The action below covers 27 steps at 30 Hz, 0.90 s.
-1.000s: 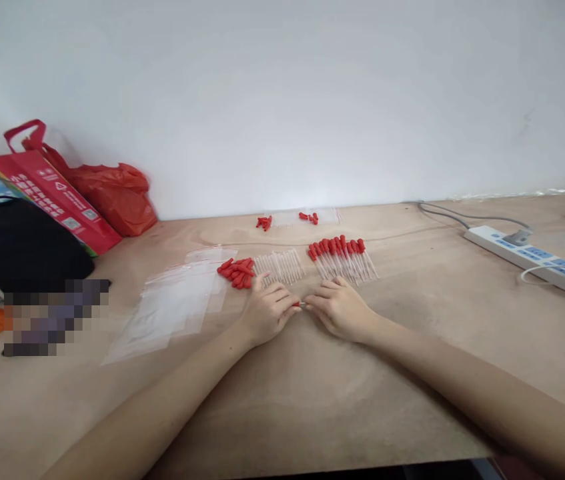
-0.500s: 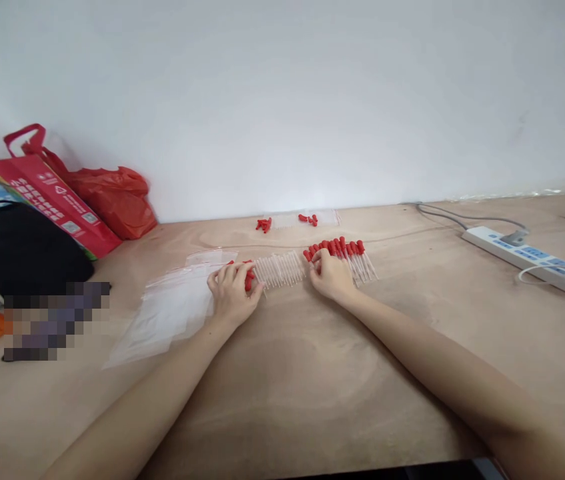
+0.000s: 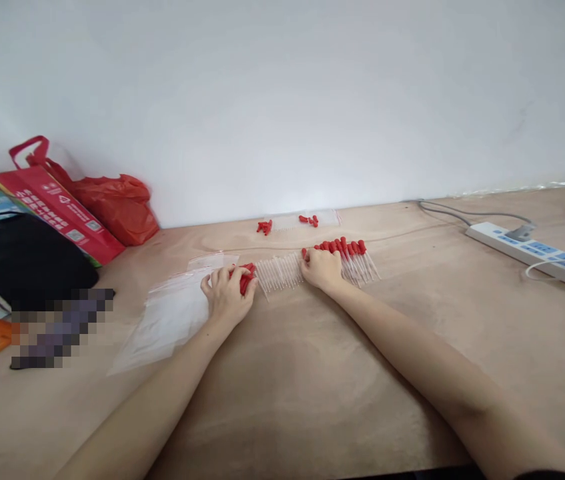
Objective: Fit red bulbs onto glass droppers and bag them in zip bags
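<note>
- Reaching over a pile of small, elongated red caps, apparently rubber (image 3: 247, 280), the person's left hand (image 3: 226, 295) has its fingers curved and spread, thumb at the near side; whether a cap is grasped cannot be told
- The right hand (image 3: 323, 269), fingers bent inward, lies where a row of thin, whitish, straight sticks (image 3: 279, 272) meets a fan of pale sticks with bulbous red ends (image 3: 355, 248); its fingertips are largely hidden, so whether it grasps or has released a stick cannot be told
- The bare sticks lie side by side between the hands on the pale brown wooden table (image 3: 312, 400); one near the left thumb juts out towards the person
- Flat, clear plastic bags (image 3: 162, 317) lie beside and partly behind the left hand; farther back, near the white wall (image 3: 312, 100), are a smaller cluster of red pieces (image 3: 265, 227) and another clear bag (image 3: 333, 217)
- For sound handling, a light pinch by thumb and forefinger would probably suit the left hand, lifting one cap without scattering its neighbours
- The right fingertips would best close on a single stick near its end, kept in line with its length, since sideways pressure might bend it; a low wrist held off the row should spare the adjacent sticks from rolling
</note>
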Each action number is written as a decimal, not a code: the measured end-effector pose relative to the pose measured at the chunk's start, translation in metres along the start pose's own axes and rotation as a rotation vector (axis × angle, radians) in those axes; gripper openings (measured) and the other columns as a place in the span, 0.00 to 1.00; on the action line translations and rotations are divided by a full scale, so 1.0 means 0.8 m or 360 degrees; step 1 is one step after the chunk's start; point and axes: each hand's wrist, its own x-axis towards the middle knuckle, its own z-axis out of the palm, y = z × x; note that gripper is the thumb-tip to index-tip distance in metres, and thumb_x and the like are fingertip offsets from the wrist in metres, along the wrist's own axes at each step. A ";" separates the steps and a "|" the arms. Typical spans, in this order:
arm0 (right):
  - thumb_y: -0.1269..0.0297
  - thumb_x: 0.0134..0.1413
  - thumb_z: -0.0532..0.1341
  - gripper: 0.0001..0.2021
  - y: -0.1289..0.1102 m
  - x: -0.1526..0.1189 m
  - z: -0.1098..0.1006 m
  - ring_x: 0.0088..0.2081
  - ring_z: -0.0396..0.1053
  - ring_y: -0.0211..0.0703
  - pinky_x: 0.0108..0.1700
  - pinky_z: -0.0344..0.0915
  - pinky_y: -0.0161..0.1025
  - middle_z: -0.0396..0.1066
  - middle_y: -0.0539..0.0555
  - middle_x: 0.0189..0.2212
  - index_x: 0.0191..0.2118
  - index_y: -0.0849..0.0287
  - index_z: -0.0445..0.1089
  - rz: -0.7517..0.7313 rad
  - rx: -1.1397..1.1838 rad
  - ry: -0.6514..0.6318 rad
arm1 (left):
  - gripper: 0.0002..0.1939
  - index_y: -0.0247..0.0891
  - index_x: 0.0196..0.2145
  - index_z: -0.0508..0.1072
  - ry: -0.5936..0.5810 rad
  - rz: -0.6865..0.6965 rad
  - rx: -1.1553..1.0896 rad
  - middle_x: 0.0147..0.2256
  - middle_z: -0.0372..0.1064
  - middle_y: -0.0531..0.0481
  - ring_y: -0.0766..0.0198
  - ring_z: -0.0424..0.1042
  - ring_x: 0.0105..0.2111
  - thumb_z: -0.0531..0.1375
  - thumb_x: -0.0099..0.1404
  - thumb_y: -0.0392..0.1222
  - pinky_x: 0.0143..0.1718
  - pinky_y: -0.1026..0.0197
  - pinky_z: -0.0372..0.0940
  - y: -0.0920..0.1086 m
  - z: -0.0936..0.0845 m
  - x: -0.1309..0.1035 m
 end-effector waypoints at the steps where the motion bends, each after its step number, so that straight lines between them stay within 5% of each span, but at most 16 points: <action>1: 0.63 0.51 0.50 0.13 -0.001 0.001 0.000 0.38 0.67 0.48 0.41 0.49 0.44 0.71 0.60 0.32 0.35 0.61 0.68 0.0009 0.0002 -0.0011 | 0.10 0.42 0.35 0.70 0.0001 -0.0003 0.0022 0.40 0.65 0.44 0.52 0.60 0.43 0.52 0.60 0.45 0.45 0.46 0.48 -0.004 0.002 0.002; 10: 0.63 0.49 0.51 0.13 -0.012 0.010 -0.002 0.36 0.68 0.50 0.42 0.48 0.46 0.71 0.63 0.32 0.32 0.64 0.70 0.0146 0.0002 -0.0138 | 0.13 0.45 0.39 0.71 -0.0147 -0.0007 0.0038 0.41 0.66 0.45 0.51 0.59 0.43 0.49 0.62 0.43 0.44 0.44 0.47 -0.021 0.011 0.011; 27: 0.67 0.49 0.52 0.13 -0.024 0.012 0.002 0.39 0.67 0.49 0.42 0.47 0.45 0.71 0.64 0.35 0.39 0.66 0.66 0.0180 -0.0056 -0.0154 | 0.07 0.38 0.31 0.70 0.0098 0.0026 -0.0161 0.35 0.66 0.46 0.55 0.63 0.40 0.54 0.60 0.42 0.44 0.50 0.50 -0.014 0.007 0.009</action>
